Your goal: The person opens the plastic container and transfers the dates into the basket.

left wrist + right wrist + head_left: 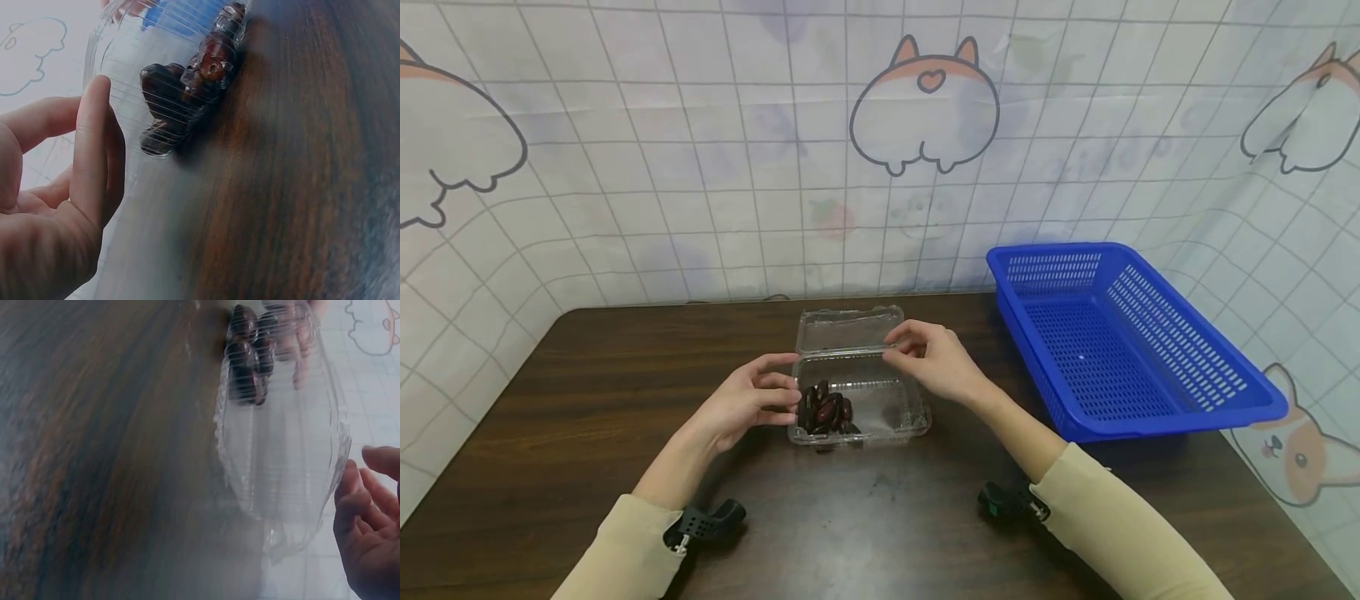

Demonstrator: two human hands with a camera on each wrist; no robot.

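A clear plastic clamshell box stands on the table with its lid folded back toward the wall. Dark, glossy reddish-brown dates lie heaped in its left part, also visible through the wall as dates in the left wrist view. My left hand is at the box's left side, fingers spread and loosely bent along the wall. At the back right corner, near the hinge, is my right hand. Its thumb and fingertips are by the rim, loosely bent, with no firm pinch visible.
A blue perforated basket stands on the right of the dark wooden table, by the wall. White gridded sheeting with corgi drawings covers the walls behind and at both sides. Black straps are on both wrists.
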